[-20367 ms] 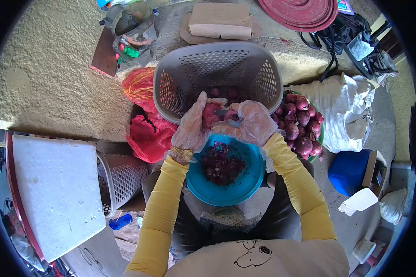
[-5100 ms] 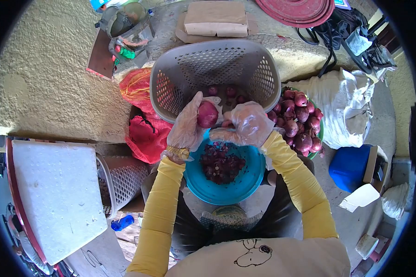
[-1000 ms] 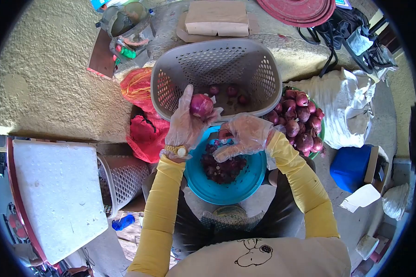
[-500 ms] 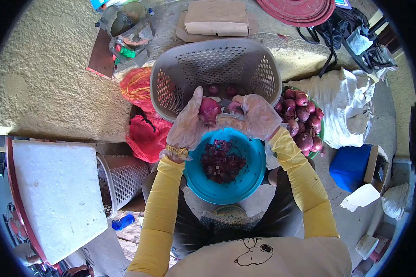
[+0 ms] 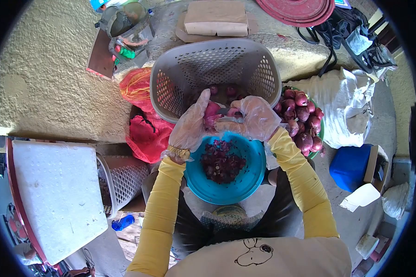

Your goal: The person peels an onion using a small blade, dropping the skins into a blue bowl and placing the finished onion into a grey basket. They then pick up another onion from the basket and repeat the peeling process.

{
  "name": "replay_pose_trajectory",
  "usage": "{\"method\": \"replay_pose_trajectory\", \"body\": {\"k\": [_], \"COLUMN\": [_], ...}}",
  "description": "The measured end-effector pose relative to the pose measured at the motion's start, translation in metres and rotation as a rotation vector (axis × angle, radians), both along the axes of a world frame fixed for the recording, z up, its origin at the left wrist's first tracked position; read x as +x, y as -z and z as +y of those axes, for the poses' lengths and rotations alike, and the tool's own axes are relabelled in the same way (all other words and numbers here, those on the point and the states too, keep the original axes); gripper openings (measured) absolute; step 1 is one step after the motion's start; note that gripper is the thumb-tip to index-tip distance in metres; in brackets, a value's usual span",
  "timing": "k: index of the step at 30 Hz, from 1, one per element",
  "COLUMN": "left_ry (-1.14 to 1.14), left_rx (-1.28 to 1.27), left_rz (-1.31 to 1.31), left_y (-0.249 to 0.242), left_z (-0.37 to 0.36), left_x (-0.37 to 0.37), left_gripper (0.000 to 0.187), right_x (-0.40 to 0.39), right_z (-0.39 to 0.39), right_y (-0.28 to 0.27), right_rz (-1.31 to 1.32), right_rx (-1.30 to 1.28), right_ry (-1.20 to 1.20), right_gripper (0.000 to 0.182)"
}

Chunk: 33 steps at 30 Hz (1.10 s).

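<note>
the left hand (image 5: 188, 124) grips a red onion (image 5: 211, 112), the right hand (image 5: 258, 117) pinching a small knife (image 5: 223, 111) against it. both overlap the far edge of the turquoise basin (image 5: 250, 182). snoopy drawing (image 5: 254, 255) on the near shirt (image 5: 305, 258).

Grey ledge (image 5: 168, 23) (rough) under cardboard (image 5: 216, 17) and round red lid (image 5: 298, 10)

The basin (image 5: 225, 195) held peelings (image 5: 223, 164). Beyond it, between a net bag (image 5: 145, 138) on the left and piled onions (image 5: 303, 116) on the right, stood the basket (image 5: 213, 59), loose onions (image 5: 231, 90) inside; a sack (image 5: 346, 108) lay farther right.
</note>
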<state>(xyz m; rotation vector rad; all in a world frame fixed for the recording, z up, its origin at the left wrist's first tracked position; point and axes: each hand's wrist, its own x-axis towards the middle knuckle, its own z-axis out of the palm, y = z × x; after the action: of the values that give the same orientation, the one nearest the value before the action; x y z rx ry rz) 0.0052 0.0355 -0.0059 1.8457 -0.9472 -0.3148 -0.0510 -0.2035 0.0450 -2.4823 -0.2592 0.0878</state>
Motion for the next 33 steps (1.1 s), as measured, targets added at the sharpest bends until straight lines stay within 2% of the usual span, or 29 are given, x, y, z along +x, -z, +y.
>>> {"method": "replay_pose_trajectory", "body": {"k": [1, 3, 4, 5, 6, 7, 9, 10, 11, 12, 13, 14, 15, 16, 18, 19, 22, 24, 25, 26, 27, 28, 30, 31, 33], "left_ry": [0.0, -0.053, -0.053, -0.147, -0.239, -0.239, -0.353, -0.354, -0.25, -0.146, -0.145, -0.134, -0.121, -0.121, -0.104, -0.105, -0.106, -0.186, -0.186, -0.21, -0.233, -0.233, -0.294, -0.294, -0.217], "left_rx": [0.0, -0.131, -0.13, -0.17, -0.205, -0.205, -0.193, -0.193, -0.116, -0.04, -0.04, -0.04, -0.039, -0.039, 0.163, 0.163, 0.027, -0.042, -0.042, -0.096, -0.148, -0.148, -0.547, -0.547, -0.648], "left_rz": [0.0, -0.019, -0.02, 0.417, 0.855, 0.855, 0.882, 0.882, 0.617, 0.352, 0.352, 0.066, -0.219, -0.22, -0.301, -0.301, -0.162, -0.105, -0.105, 0.072, 0.25, 0.25, 0.965, 0.965, 1.188], "left_y": [0.002, 0.0, -0.004, -0.009, -0.015, -0.017, -0.019, -0.004, 0.022, 0.02, 0.019, 0.019, 0.011, 0.009, 0.007, 0.009, 0.009, 0.005, 0.015, 0.032, 0.041, 0.015, -0.031, -0.026, -0.008], "left_z": [0.0, -0.005, -0.008, -0.013, -0.018, -0.021, -0.026, -0.019, -0.007, -0.005, -0.005, -0.002, -0.003, -0.001, 0.004, 0.004, 0.003, 0.001, 0.0, -0.001, -0.002, -0.008, -0.02, -0.02, -0.018], "left_x": [0.0, -0.002, -0.002, -0.001, -0.001, -0.002, -0.003, 0.001, 0.009, 0.011, 0.008, 0.004, 0.001, 0.002, 0.005, 0.005, 0.003, 0.002, 0.006, 0.013, 0.017, 0.011, -0.001, 0.001, 0.009], "left_gripper": [0.097, 0.066, 0.066, 0.056, 0.06, 0.06, 0.082, 0.082, 0.069, 0.061, 0.061, 0.058, 0.07, 0.07, 0.099, 0.099, 0.095, 0.07, 0.07, 0.053, 0.045, 0.045, 0.052, 0.052, 0.051], "right_x": [0.0, -0.001, -0.001, -0.001, -0.001, -0.001, -0.004, -0.004, -0.004, -0.003, -0.002, -0.003, -0.003, -0.003, -0.004, -0.004, -0.007, -0.011, -0.011, -0.011, -0.011, -0.012, -0.008, -0.006, -0.008], "right_z": [0.0, 0.001, 0.002, 0.002, 0.003, 0.003, 0.003, 0.005, 0.005, 0.005, 0.005, 0.004, 0.004, 0.005, 0.007, 0.01, 0.016, 0.018, 0.018, 0.018, 0.018, 0.018, 0.019, 0.019, 0.016], "right_y": [0.002, -0.001, -0.002, 0.004, 0.012, 0.017, 0.014, 0.011, 0.01, 0.01, 0.01, 0.012, 0.015, 0.017, 0.013, 0.01, 0.007, 0.015, 0.018, 0.018, 0.016, 0.014, 0.005, 0.003, 0.005], "right_rz": [-0.038, -0.02, -0.002, -0.003, -0.137, -0.272, -0.246, -0.219, -0.219, -0.144, -0.068, -0.068, -0.11, -0.154, -0.098, -0.041, -0.032, -0.035, -0.039, -0.04, -0.058, -0.077, -0.043, -0.008, -0.095], "right_rx": [0.002, 0.01, 0.019, 0.019, 0.051, 0.083, 0.062, 0.041, 0.041, -0.029, -0.099, -0.099, -0.099, -0.099, -0.12, -0.14, -0.221, -0.181, -0.141, -0.14, -0.144, -0.149, -0.167, -0.184, -0.192], "right_ry": [0.004, 0.012, 0.019, 0.019, 0.021, 0.022, 0.022, 0.021, 0.02, 0.015, 0.011, 0.011, -0.027, -0.066, -0.091, -0.115, -0.17, -0.202, -0.235, -0.235, -0.244, -0.253, -0.225, -0.197, -0.2], "right_gripper": [0.078, 0.079, 0.08, 0.08, 0.074, 0.069, 0.068, 0.067, 0.067, 0.069, 0.071, 0.071, 0.07, 0.07, 0.069, 0.068, 0.068, 0.069, 0.069, 0.069, 0.071, 0.073, 0.074, 0.076, 0.076]}}
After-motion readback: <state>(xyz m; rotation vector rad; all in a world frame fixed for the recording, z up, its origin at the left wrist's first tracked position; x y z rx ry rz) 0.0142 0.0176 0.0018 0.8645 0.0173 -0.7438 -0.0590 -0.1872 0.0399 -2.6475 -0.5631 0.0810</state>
